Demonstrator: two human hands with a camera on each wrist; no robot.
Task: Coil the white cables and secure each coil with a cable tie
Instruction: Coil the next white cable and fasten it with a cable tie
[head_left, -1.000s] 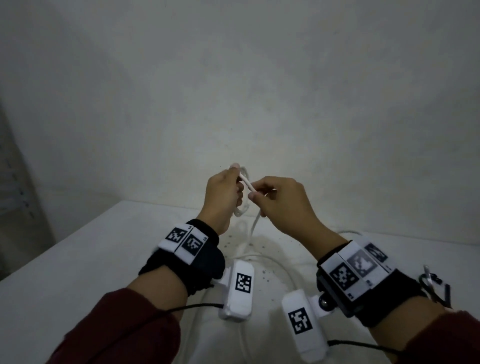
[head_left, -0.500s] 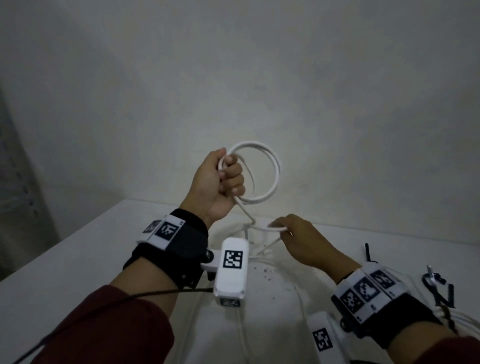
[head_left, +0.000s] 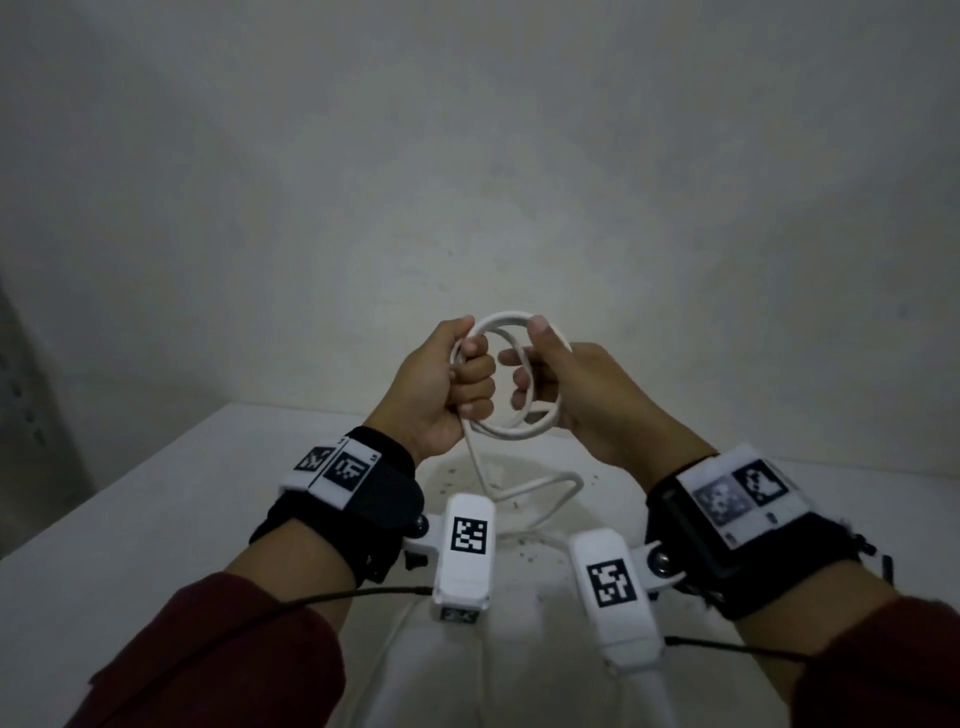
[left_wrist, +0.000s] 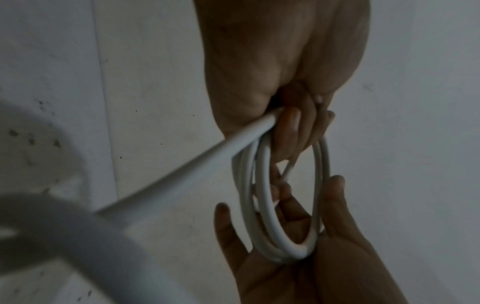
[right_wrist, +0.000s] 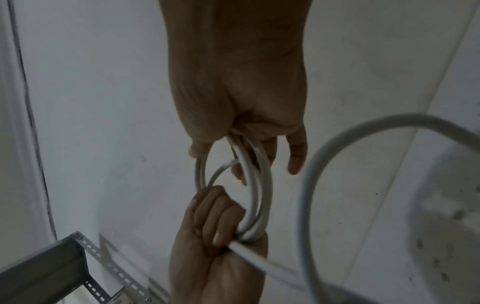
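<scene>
A white cable coil (head_left: 511, 430) of several loops is held upright above the white table (head_left: 156, 519). My left hand (head_left: 470, 374) grips its left side in a fist. My right hand (head_left: 524, 358) holds the right side, thumb on top and fingers curled through the ring. In the left wrist view the coil (left_wrist: 262, 185) hangs from the left fist and rests in the right hand's palm (left_wrist: 298, 267). In the right wrist view the coil (right_wrist: 265, 185) spans both hands. The cable's loose tail (head_left: 540, 486) drops from the left fist to the table.
A plain wall stands close behind the table. More slack white cable (head_left: 395, 639) trails toward me under my wrists. A grey slotted metal shelf frame (right_wrist: 85, 246) stands to the left. Dark specks dot the tabletop (head_left: 530, 556).
My right hand rose from the slack near the table up to the coil and now holds its right side. The left hand keeps its grip and the coil looks thicker.
</scene>
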